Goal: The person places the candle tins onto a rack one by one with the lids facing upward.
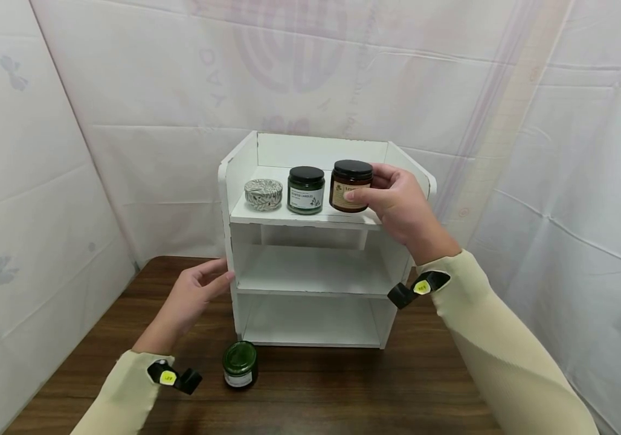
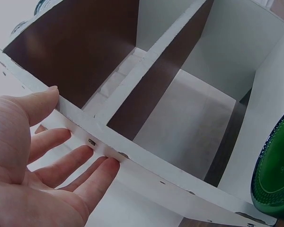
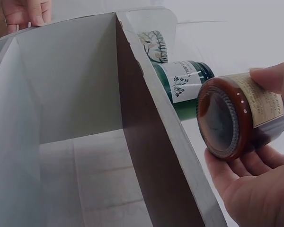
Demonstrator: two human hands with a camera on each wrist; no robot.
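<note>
My right hand (image 1: 405, 202) grips an amber candle jar (image 1: 351, 187) with a black lid and tan label, at the front right of the shelf's top tier. In the right wrist view the amber jar's glass base (image 3: 220, 120) shows, thumb on the label and fingers beneath. Left of it on that tier stand a green candle jar (image 1: 305, 190) with a white label and a round leaf-patterned tin (image 1: 263, 194). With fingers spread and nearly straight, my left hand (image 1: 193, 296) touches the left side panel of the white shelf (image 2: 156, 163).
A second green jar (image 1: 240, 364) stands on the brown wooden table (image 1: 310, 399), in front of the shelf's lower left corner. The shelf has a middle tier (image 1: 310, 270) and a bottom tier (image 1: 310, 320). White cloth (image 1: 153, 78) hangs behind and on both sides.
</note>
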